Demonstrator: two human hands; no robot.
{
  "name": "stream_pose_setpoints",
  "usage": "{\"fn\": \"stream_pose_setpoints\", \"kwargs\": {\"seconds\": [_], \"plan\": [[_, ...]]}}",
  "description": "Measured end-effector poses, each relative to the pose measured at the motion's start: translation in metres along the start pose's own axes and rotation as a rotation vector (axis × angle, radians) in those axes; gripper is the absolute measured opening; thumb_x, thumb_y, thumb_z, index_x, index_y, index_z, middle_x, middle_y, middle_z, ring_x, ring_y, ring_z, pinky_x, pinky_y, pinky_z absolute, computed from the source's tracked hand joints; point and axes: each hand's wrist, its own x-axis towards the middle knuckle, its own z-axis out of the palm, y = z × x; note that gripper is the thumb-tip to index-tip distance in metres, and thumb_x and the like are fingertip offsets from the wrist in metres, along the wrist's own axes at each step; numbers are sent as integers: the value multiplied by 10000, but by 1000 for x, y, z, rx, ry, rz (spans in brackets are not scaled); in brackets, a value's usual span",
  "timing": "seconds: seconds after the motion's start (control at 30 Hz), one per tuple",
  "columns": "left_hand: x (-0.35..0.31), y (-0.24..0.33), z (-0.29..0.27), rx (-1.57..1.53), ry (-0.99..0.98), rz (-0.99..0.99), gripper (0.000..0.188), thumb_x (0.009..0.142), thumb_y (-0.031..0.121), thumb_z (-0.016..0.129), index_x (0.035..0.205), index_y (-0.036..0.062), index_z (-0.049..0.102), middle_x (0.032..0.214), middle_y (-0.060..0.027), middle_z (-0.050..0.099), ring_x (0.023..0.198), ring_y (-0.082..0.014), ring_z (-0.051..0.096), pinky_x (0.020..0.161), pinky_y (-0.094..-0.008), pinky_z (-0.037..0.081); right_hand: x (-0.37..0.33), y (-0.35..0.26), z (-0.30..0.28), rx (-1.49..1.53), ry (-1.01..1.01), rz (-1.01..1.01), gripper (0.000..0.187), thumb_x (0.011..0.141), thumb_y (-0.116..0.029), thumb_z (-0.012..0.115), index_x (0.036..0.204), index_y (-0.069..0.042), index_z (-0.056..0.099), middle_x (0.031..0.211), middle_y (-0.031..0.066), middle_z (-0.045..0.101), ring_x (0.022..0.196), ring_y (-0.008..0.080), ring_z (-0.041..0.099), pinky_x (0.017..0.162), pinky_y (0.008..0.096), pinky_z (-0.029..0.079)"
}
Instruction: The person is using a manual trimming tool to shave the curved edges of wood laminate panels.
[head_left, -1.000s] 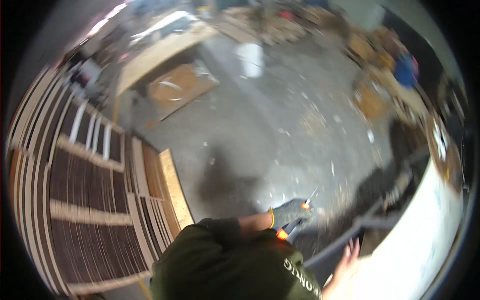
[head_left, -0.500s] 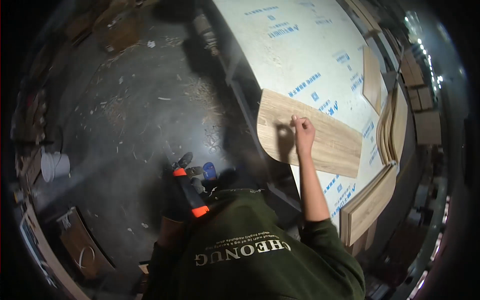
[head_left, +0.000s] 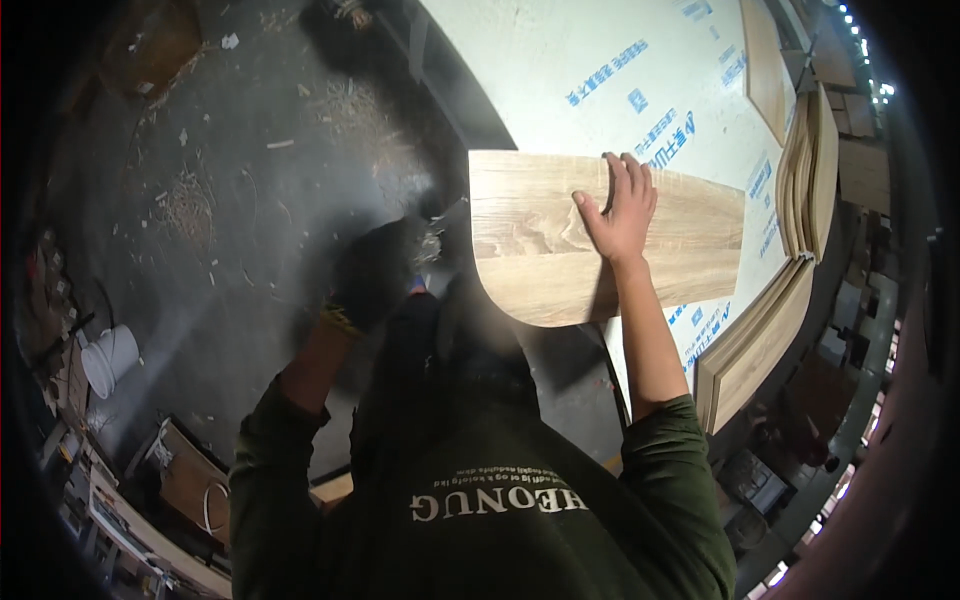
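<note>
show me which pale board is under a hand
The broad board with the rounded corner, lying under the right hand; the stacked boards, farther right, have no hand over them.

The worktop (head_left: 540, 60) is bright, the floor (head_left: 235, 150) is dim. Small lights (head_left: 885, 91) glare at upper right. The left hand (head_left: 375, 278) looks dark and blurred; outer edges bend.

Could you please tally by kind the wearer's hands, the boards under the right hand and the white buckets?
Hands, left hand and right hand: 2
Wood-grain board under the right hand: 1
White bucket: 1
Total: 4
</note>
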Motion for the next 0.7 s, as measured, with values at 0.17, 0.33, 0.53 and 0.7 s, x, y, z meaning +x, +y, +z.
{"fn": "stream_pose_setpoints", "kwargs": {"seconds": [0.17, 0.33, 0.53, 0.7], "plan": [[43, 26, 4, 5, -341, -30, 79, 816, 125, 621, 878, 77, 609, 753, -116, 592, 675, -281, 612, 578, -403, 496, 0, 7, 2, -15, 7, 14, 708, 766, -536, 670, 1334, -146, 507, 1399, 173, 430, 1357, 411, 286, 1098, 557, 199], [49, -18, 35, 302, -75, 165, 82, 862, 177, 571, 846, 101, 599, 701, -89, 594, 594, -265, 606, 565, -404, 500, -2, 5, 4, 4, 36, -22, 688, 769, -503, 678, 1333, -148, 508, 1392, 168, 438, 1352, 414, 294, 1095, 557, 202], [44, -57, 45, 268, -84, 141, 120, 861, 204, 555, 853, 111, 629, 795, -92, 630, 738, -232, 635, 637, -379, 514, -1, 1, 1, 3, 27, -9, 676, 760, -485, 683, 1326, -156, 516, 1388, 154, 442, 1356, 404, 292, 1090, 552, 208], [64, -17, 22, 289, -294, -17, 142, 866, 209, 552, 890, 105, 646, 841, -98, 645, 781, -236, 639, 669, -376, 517, -3, 5, 2, 14, 39, 10, 669, 755, -475, 682, 1324, -163, 519, 1393, 139, 437, 1358, 394, 293, 1087, 554, 209]]}}
